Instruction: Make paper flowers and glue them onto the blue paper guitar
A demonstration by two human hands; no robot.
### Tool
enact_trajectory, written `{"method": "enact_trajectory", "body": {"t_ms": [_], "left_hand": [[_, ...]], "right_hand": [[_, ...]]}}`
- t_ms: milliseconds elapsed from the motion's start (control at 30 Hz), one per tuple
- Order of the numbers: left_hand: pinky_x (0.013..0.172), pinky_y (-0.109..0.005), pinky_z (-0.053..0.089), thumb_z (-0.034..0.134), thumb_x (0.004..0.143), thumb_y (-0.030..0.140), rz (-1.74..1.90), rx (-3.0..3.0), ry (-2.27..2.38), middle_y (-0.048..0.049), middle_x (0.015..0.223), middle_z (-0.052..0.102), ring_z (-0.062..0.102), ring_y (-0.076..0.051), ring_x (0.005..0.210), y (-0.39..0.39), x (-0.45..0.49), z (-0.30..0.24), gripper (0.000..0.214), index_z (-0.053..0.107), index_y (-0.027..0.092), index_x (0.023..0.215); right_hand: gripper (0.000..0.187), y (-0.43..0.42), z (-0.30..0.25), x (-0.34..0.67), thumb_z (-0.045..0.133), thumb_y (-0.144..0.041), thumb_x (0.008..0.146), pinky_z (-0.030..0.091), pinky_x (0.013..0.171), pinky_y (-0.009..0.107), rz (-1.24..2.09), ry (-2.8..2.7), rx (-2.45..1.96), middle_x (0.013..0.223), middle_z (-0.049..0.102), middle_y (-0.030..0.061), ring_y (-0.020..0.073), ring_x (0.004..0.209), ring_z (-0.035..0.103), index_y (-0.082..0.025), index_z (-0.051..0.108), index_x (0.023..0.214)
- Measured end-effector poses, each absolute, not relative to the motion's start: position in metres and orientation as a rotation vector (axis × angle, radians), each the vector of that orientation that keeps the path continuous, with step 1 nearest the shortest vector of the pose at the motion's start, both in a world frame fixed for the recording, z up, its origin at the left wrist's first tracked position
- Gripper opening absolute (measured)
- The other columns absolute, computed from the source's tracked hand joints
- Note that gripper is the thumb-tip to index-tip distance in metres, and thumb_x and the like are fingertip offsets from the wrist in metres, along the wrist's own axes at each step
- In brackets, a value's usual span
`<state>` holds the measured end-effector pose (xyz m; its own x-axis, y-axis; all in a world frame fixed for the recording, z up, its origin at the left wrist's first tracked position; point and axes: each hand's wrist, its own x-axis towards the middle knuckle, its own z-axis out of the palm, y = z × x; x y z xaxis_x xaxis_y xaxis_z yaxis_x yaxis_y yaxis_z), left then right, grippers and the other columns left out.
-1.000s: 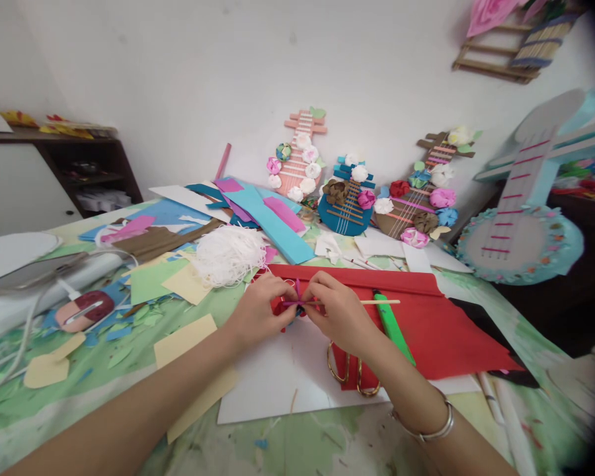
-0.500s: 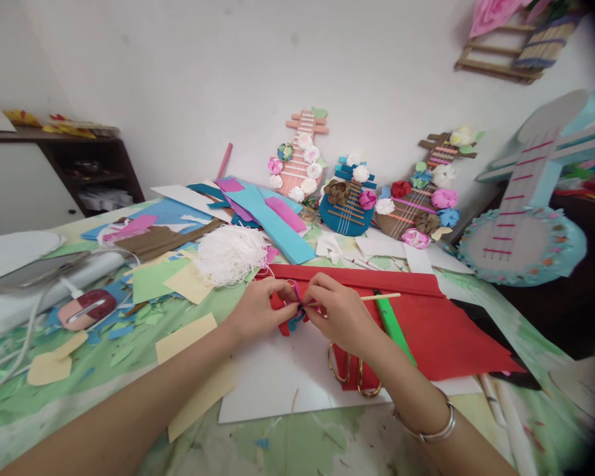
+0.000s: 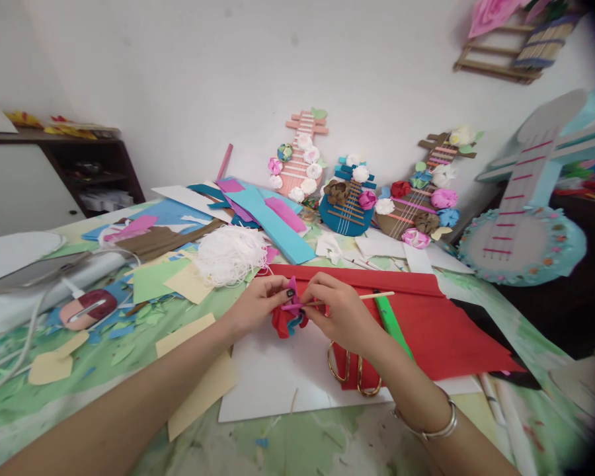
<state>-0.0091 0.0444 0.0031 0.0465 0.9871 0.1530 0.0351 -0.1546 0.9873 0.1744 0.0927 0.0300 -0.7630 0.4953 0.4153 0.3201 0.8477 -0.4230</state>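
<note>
Purple paper pinched at the stick, above the white board

Left hand (image 3: 258,305): thumb and fingers closed on a small piece of purple paper (image 3: 291,301), dark nails showing against it. Right hand (image 3: 338,311): fingers closed round a thin pale stick (image 3: 377,295), which juts out toward the green cutter (image 3: 394,324); its inner end is hidden by the fingers. Both hands nearly meet, the purple paper between them. Red paper (image 3: 280,322) and a bit of blue paper (image 3: 294,324) hang just below; how they join cannot be told.

Under and beside the hands: white board (image 3: 262,383), with a large red sheet (image 3: 436,337) overlapping it. Gold scissor handles (image 3: 360,377) lie near the right forearm. White string (image 3: 232,254) is heaped beyond the left hand.
</note>
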Motion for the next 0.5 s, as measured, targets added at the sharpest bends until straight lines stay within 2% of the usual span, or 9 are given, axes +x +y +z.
{"method": "enact_trajectory", "body": {"t_ms": [133,300,500], "left_hand": [[0.061,-0.023,0.045,0.066,0.077,0.043,1.324,1.346,1.131,0.0002,0.068,0.056,0.053,-0.011,0.063,0.0450,-0.0079,0.0008,0.030,0.056,0.015,0.074],[0.056,-0.022,0.042,0.063,0.079,0.044,1.333,1.344,1.155,0.0008,0.066,0.052,0.049,-0.010,0.059,0.0443,-0.0060,0.0004,0.031,0.054,0.015,0.074],[0.059,-0.023,0.046,0.064,0.079,0.044,1.323,1.354,1.137,0.0000,0.068,0.055,0.054,-0.011,0.062,0.0437,-0.0058,0.0027,0.031,0.055,0.014,0.075]], "right_hand": [[0.009,0.0931,0.0295,0.1743,0.057,-0.010,0.083,0.045,0.064,0.024,0.426,-2.499,-0.586,0.089,0.056,0.0035,0.0122,0.074,0.056,-0.019,0.058,0.080],[0.010,0.0939,0.0262,0.1743,0.056,-0.012,0.084,0.044,0.064,0.023,0.405,-2.486,-0.566,0.090,0.056,0.0037,0.0113,0.072,0.054,-0.019,0.058,0.078],[0.013,0.0930,0.0267,0.1740,0.055,-0.011,0.084,0.041,0.062,0.023,0.420,-2.481,-0.566,0.092,0.056,0.0035,0.0104,0.071,0.053,-0.019,0.057,0.074]]}}
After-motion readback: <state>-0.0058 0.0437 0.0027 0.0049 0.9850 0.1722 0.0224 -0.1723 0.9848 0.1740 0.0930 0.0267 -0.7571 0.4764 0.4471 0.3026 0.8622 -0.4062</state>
